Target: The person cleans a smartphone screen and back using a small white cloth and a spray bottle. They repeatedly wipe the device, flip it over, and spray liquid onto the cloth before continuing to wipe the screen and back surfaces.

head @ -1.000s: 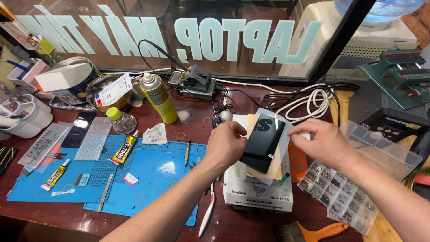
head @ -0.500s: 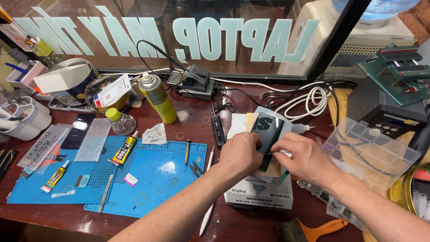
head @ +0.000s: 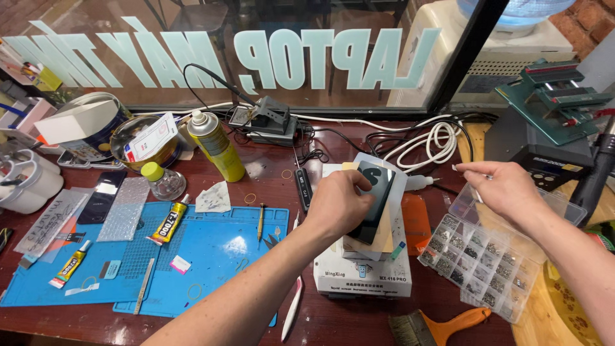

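My left hand grips a dark phone by its left edge. The phone lies tilted on a beige and white stack of sheets atop a white box. My right hand hovers to the right, above a clear compartment box of small screws with its lid lying open behind. Its thumb and forefinger are pinched together at the left; I cannot make out anything tiny between them.
A blue work mat carries glue tubes, a screwdriver and tweezers. A yellow spray can, a small bottle, white cables, an orange-handled brush and a green fixture surround the box.
My right hand has left the phone and moved right and up, over the screw box. My left hand stays on the phone.
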